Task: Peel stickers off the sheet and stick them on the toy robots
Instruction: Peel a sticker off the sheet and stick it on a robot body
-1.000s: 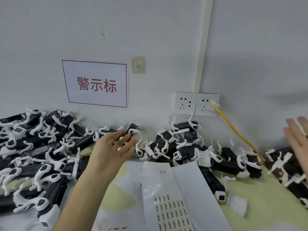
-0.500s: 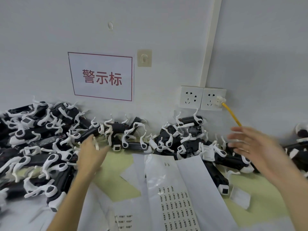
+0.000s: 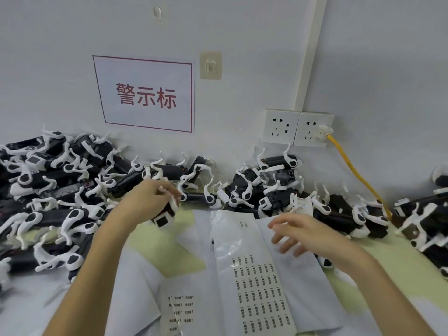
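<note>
Pale green tabletop (image 3: 155,241) ran up to a grey wall (image 3: 388,69). On the wall sat a red-bordered sign (image 3: 145,95), an adhesive hook (image 3: 210,65) and a double socket (image 3: 297,128). A yellow cable (image 3: 351,166) was plugged into the socket's right half.

Far left: big heap of black-and-white toy robots (image 3: 48,190), stacked from the table edge back to the wall, starting just left of the left hand.

Left hand (image 3: 148,202): fingers curled around one toy robot (image 3: 163,220), clamped on it and held off the table. The robot's white face with the black square poked out below the knuckles. More robots lay just beyond the fingertips.

Below and right of that grip: a short sticker sheet (image 3: 180,309) with a few rows of printed labels, lying on plain white paper (image 3: 135,287).

Centre: long glossy sticker sheet (image 3: 257,287), between the two hands and running toward the near edge. Its top was mostly stripped and the lower part carried a label grid.

Right hand (image 3: 298,232): fingers apart and loosely spread, gripping nothing, motion-blurred. It was over the blank paper strip (image 3: 303,275) at the long sheet's right edge. Couldn't tell if it touched the paper.

Beyond that hand: second cluster of robots (image 3: 266,187) against the wall under the socket. Far right: third pile (image 3: 424,219), well apart from both hands.
</note>
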Motion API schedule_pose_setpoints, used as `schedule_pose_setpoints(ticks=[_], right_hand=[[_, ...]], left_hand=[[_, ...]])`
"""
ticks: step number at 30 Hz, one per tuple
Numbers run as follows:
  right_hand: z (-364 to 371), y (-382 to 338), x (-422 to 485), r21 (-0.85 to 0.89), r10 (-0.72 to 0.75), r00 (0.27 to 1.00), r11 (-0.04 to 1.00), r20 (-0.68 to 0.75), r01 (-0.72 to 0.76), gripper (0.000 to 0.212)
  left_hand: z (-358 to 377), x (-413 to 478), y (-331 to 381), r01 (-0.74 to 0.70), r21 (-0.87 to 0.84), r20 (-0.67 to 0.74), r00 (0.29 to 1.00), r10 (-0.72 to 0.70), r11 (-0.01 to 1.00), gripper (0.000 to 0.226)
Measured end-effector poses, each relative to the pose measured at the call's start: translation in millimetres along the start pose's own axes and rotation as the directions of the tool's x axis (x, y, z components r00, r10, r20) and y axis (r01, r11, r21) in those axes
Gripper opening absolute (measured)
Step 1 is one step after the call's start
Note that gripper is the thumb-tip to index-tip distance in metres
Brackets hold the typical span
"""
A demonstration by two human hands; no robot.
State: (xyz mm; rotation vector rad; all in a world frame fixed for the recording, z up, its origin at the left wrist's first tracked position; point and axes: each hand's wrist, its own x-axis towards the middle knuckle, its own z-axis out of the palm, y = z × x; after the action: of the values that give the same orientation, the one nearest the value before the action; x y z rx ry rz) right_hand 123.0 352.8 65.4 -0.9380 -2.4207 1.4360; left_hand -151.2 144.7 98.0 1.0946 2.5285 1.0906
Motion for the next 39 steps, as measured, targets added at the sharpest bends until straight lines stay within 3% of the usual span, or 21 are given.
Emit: schedule_pose_setpoints(ticks=[3,6,11,14,21,23,26,30,31,35,39], right_hand=[[20.4,6.8,5.9,-0.008,0.063,0.998,0.998,0.004,-0.063,0.030],[39.4,9.9,11.2,0.131,0.033,0.997,0.991,-0.065,-0.024,0.047],[50.0,0.6,7.7,0.248,-0.158,0.957,0.944,-0.244,0.219,0.063],[37.2,-12.6,-1.0,0.280,-0.304,0.915,0.884,-0.266,0.375,0.067],[9.5,-33.0,-20.4,0.301,-0.472,0.811,0.763,-0.345,0.572,0.069],[6.1,-38.1,-25.2,0.276,-0.495,0.791,0.754,-0.359,0.596,0.071],[6.2,-44.6,-30.2,0.247,-0.529,0.767,0.739,-0.363,0.626,0.073],[8.9,-49.4,-33.9,0.242,-0.549,0.752,0.724,-0.365,0.646,0.073],[9.6,-50.3,-35.1,0.233,-0.553,0.751,0.726,-0.362,0.647,0.073],[12.7,-53.6,-39.5,0.212,-0.565,0.754,0.735,-0.337,0.645,0.069],[18.5,-54.4,-36.0,0.138,-0.545,0.756,0.771,-0.363,0.622,0.052]], left_hand=[[0.1,-12.1,26.5,-0.063,-0.106,-0.030,0.998,0.060,0.992,0.046],[6.8,-19.3,39.7,-0.083,-0.169,-0.063,0.995,0.073,0.982,0.046],[26.4,-19.9,41.2,-0.189,-0.316,-0.039,0.982,0.186,0.930,0.051],[38.0,-15.7,38.8,-0.248,-0.450,-0.050,0.966,0.253,0.858,0.055],[63.3,-11.3,37.9,-0.238,-0.719,-0.235,0.967,0.094,0.653,0.053],[61.7,-15.2,41.9,-0.232,-0.762,-0.186,0.973,0.140,0.605,0.043],[59.4,-20.7,52.2,-0.145,-0.817,0.009,0.964,0.265,0.558,0.036],[62.2,-29.2,63.8,-0.061,-0.755,0.235,0.904,0.356,0.653,0.073],[64.2,-30.7,64.7,-0.047,-0.737,0.250,0.908,0.337,0.674,0.074],[64.7,-36.1,67.5,0.018,-0.719,0.272,0.927,0.258,0.694,0.040],[61.5,-38.7,71.6,0.029,-0.737,0.234,0.948,0.215,0.676,0.042]])
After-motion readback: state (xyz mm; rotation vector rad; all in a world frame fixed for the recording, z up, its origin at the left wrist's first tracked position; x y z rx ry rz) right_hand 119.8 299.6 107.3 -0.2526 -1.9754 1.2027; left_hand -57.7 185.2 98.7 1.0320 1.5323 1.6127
